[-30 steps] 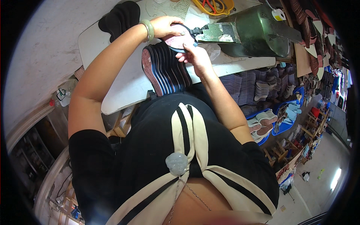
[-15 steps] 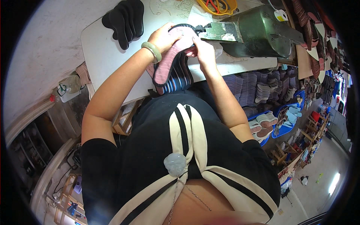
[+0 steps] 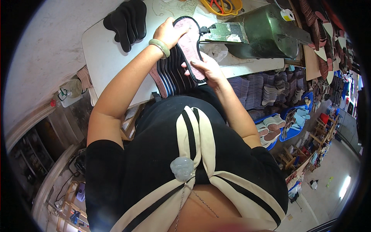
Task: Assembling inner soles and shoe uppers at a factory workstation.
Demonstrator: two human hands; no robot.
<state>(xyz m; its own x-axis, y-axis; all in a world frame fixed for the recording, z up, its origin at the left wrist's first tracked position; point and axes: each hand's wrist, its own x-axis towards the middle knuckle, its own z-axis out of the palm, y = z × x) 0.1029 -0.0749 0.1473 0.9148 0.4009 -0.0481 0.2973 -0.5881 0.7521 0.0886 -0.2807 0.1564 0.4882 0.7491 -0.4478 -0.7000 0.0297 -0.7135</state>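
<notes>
A pink insole (image 3: 190, 45) with black edge binding lies in front of the sewing machine's head (image 3: 203, 29), its right edge against it. My left hand (image 3: 169, 34), a pale green bangle at its wrist, is closed on the insole's broad far end with the thumb on top. Near the other end my right hand (image 3: 207, 69) grips the narrower part, thumb above and fingers underneath. Beneath and beside it, a row of dark insoles (image 3: 174, 77) with striped edges leans at the table's front edge, partly covered by the pink one.
On the white table (image 3: 100, 50), several black insoles (image 3: 135, 21) overlap at the far left. The green sewing machine (image 3: 266, 33) fills the right side. Behind it sits a yellow basket (image 3: 235, 11). Stacked insoles (image 3: 253, 91) and blue trays (image 3: 295, 129) stand lower right.
The pink insole has turned, its narrow end swinging from lower left to lower right. My right hand has moved from beside the machine head down to that end; my left stays at the far end.
</notes>
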